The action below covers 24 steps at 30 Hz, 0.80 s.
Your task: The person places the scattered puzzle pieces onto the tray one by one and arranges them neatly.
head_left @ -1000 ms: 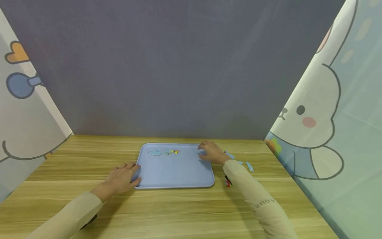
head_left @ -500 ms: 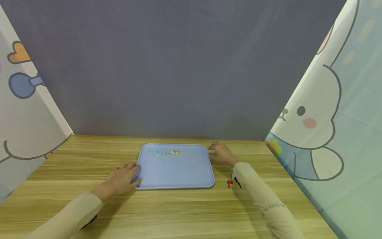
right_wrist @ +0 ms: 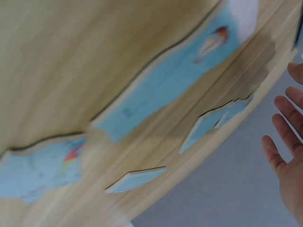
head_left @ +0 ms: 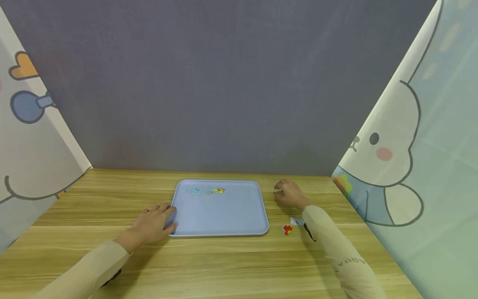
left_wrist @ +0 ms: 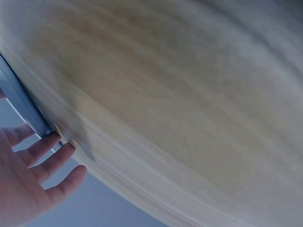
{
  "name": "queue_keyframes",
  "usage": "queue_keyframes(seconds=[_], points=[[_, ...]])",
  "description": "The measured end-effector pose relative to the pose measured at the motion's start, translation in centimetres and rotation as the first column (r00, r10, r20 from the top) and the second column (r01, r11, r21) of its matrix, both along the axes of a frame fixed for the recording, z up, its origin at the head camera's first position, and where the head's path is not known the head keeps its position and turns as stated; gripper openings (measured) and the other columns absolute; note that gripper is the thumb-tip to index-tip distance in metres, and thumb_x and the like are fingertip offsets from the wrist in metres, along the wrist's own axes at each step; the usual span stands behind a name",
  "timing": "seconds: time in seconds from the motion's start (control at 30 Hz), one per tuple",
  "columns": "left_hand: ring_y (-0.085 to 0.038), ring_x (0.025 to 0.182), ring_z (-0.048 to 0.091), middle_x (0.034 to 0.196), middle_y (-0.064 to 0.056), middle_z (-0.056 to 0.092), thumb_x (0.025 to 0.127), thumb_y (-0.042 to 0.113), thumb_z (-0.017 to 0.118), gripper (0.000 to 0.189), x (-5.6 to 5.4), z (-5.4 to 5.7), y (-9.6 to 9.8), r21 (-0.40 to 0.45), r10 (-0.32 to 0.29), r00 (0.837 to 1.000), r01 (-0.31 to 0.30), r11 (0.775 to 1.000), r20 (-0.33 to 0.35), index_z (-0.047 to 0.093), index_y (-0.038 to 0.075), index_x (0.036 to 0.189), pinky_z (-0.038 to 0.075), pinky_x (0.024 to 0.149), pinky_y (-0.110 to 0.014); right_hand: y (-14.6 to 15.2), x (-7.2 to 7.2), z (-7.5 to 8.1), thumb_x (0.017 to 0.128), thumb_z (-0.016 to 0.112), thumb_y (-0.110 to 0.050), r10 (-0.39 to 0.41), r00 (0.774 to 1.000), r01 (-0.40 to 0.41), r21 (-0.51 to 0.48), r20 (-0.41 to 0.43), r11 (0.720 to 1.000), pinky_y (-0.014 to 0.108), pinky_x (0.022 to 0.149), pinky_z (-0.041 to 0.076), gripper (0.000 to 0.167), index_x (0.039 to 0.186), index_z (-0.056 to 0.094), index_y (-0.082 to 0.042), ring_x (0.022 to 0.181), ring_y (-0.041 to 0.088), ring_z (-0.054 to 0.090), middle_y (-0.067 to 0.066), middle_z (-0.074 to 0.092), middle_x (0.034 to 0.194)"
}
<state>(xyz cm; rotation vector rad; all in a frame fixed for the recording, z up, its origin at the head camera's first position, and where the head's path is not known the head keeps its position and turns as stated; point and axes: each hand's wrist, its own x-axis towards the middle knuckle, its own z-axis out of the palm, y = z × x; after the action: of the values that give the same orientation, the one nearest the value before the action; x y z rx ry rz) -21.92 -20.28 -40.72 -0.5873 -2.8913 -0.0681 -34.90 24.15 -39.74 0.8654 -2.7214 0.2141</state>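
My left hand (head_left: 154, 220) rests at the left edge of a pale blue tray (head_left: 224, 216), its fingers loosely spread; in the left wrist view the fingertips touch the tray's side. Two flat printed pieces, one light blue (head_left: 194, 192) and one with yellow parts (head_left: 215, 191), lie near the tray's far rim. To the right of the tray, my right hand (head_left: 292, 195) hovers over the table with relaxed fingers, holding nothing visible. Below it on the table are a red printed piece (head_left: 287, 230) and a light blue piece (head_left: 297, 221), partly hidden by the sleeve.
In the right wrist view, several flat light blue pieces lie on the wood: a long one (right_wrist: 175, 75), one at the left edge (right_wrist: 42, 165) and smaller ones farther off (right_wrist: 137, 179). A grey panel (head_left: 213, 91) stands behind the table (head_left: 209, 265), with cartoon-printed panels at both sides.
My right hand has moved from above the tray's right rim out to the right, uncovering the red piece and part of a light blue one. My left hand and the tray have stayed put.
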Motion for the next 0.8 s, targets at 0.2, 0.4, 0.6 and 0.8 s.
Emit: queue_keyframes(seconds=[0.2,0.4,0.6,0.8], points=[[-0.039,0.107,0.054,0.121,-0.018,0.054,0.085,0.039,0.059,0.048,-0.1,-0.1,0.0,-0.003,-0.003,1.000,0.003,1.000,-0.015,0.056,0.005,0.119,0.047,0.077,-0.057,1.0,0.4,0.0,0.079,0.070,-0.017,-0.059,0.998,0.059,-0.008,-0.004,0.998,0.045,0.075,0.050,0.026,0.096,0.066,0.001,0.089,0.030,0.058,0.014,0.064,0.097],[-0.040,0.108,0.054,0.122,-0.019,0.054,0.086,0.038,0.058,0.047,0.1,0.0,0.1,0.002,-0.001,1.000,0.001,1.000,-0.006,0.055,0.005,0.119,0.046,0.078,-0.058,1.9,0.5,-0.1,0.080,0.069,-0.017,-0.095,0.995,0.094,0.005,0.025,0.996,0.051,0.078,0.047,0.022,0.096,0.066,-0.002,0.095,0.033,0.056,0.012,0.064,0.098],[-0.041,0.110,0.052,0.124,-0.020,0.053,0.087,0.037,0.057,0.046,0.3,0.1,0.1,0.019,0.004,1.000,-0.004,1.000,0.015,0.055,0.005,0.120,0.044,0.081,-0.060,2.8,0.4,-0.4,0.079,0.069,-0.015,-0.129,0.989,0.128,0.020,0.072,0.992,0.050,0.079,0.047,0.027,0.103,0.065,-0.001,0.095,0.031,0.054,0.012,0.063,0.102],[-0.041,0.111,0.052,0.124,-0.020,0.053,0.087,0.037,0.057,0.046,0.3,0.0,0.0,0.019,0.004,1.000,-0.005,1.000,0.019,0.054,0.005,0.121,0.044,0.081,-0.060,3.2,0.3,-0.6,0.079,0.069,-0.014,-0.135,0.989,0.133,0.041,0.065,0.990,0.048,0.076,0.048,0.026,0.102,0.066,-0.002,0.093,0.030,0.055,0.012,0.063,0.101]])
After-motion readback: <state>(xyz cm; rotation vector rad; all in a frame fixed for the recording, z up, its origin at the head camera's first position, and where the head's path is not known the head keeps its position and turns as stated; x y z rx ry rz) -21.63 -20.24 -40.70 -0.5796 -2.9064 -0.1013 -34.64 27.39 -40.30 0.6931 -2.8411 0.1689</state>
